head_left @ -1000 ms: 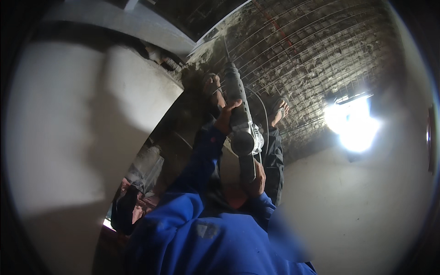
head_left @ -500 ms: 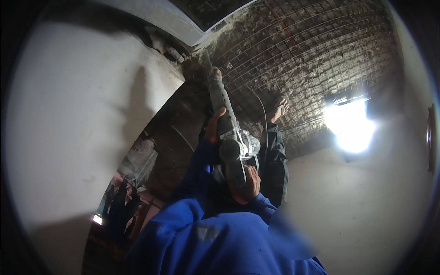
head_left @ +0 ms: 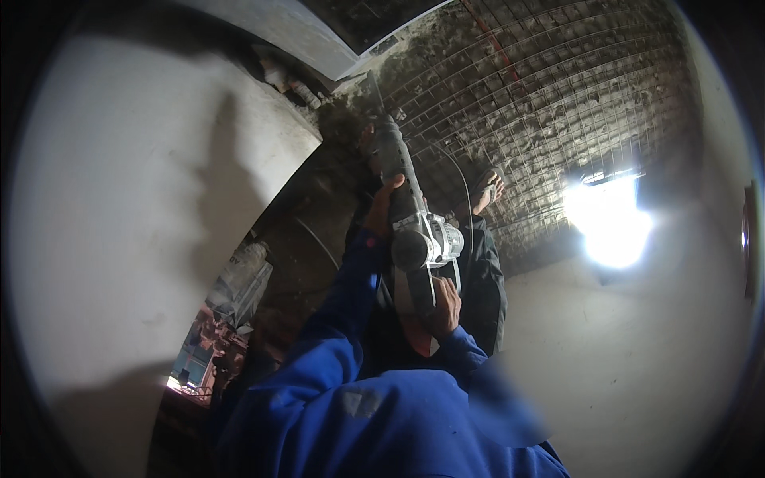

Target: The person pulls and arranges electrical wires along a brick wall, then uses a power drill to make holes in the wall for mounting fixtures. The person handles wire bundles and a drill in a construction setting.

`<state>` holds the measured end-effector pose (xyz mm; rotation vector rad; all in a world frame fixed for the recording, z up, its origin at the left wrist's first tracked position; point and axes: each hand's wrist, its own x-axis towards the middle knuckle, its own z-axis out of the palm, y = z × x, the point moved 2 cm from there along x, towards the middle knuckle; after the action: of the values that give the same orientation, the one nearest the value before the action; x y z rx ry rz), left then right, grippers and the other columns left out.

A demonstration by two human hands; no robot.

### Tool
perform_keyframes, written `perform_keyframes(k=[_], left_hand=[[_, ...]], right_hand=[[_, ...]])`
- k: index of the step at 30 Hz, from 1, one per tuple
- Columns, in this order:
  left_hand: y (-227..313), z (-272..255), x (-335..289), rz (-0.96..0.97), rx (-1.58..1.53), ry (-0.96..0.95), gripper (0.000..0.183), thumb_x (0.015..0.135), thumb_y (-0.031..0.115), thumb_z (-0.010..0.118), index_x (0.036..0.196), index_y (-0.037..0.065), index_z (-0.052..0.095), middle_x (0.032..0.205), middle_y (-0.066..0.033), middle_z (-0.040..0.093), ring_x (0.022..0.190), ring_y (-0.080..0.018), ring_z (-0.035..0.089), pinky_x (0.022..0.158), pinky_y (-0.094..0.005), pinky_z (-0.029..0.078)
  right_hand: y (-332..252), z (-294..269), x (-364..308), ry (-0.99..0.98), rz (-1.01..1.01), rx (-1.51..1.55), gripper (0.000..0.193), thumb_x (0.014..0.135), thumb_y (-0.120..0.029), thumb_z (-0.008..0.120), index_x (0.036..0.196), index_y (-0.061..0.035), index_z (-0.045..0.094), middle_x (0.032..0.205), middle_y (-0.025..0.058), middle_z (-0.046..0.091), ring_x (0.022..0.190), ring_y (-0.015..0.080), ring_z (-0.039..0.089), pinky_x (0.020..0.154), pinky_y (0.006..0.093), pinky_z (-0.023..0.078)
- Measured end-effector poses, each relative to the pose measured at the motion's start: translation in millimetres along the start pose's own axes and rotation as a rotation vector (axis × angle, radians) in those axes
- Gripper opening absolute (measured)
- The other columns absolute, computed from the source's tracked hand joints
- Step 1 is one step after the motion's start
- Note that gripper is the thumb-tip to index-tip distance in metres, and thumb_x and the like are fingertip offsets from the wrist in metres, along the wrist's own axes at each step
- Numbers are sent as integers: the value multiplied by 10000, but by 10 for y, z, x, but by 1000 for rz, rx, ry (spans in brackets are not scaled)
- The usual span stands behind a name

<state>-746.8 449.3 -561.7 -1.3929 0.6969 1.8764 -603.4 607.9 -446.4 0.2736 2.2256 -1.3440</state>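
A dusty grey demolition hammer (head_left: 410,248) lies lengthwise in front of me, its chisel bit (head_left: 376,94) directed away toward the rubble by the corner at the top. My left hand (head_left: 386,207) is wrapped round the long barrel from its left side, thumb on top. At the back, my right hand (head_left: 446,307) grips the rear handle, with part of its fingers hidden behind it. Whether the bit's tip touches the rubble I cannot make out.
Wire mesh (head_left: 574,95) covers rough broken rubble at the upper right, crossed by a red strip (head_left: 494,41). My foot (head_left: 488,191) rests on it, near a thin cable (head_left: 462,171). A bright lamp (head_left: 612,219) shines at right. A grey bag (head_left: 239,279) stands beyond the white wall (head_left: 135,199).
The hammer and both hands have shifted slightly to the right and forward. At the lower left, a dark shape has moved, uncovering more of the pinkish background.
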Motion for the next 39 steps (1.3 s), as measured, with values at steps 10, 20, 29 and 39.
perform_keyframes(k=[10,20,29,39], left_hand=[[189,-82,292,2,73,28,464,852,411,650,1025,-14,578,863,-162,643,747,-266,657,700,-379,558],[400,17,367,51,168,41,477,813,407,695,1004,-17,588,813,-167,644,702,-282,659,691,-402,563],[851,11,595,38,335,-74,541,812,458,723,1066,1,583,808,-163,650,722,-293,670,708,-405,565],[255,82,-66,38,213,-104,446,848,438,689,1020,37,594,783,-113,646,680,-235,653,661,-348,552]], right_hand=[[266,252,259,5,-30,-16,309,709,-176,700,945,-10,589,870,174,614,836,382,611,733,454,505],[15,202,503,65,-21,-29,318,714,-216,730,917,-29,572,861,135,612,837,342,617,686,430,507],[-730,174,836,139,119,23,252,754,-165,704,890,-14,555,860,191,634,829,399,629,711,482,495],[-777,-288,198,103,175,59,447,731,-235,762,1109,-51,610,975,172,663,912,388,643,783,475,509]])
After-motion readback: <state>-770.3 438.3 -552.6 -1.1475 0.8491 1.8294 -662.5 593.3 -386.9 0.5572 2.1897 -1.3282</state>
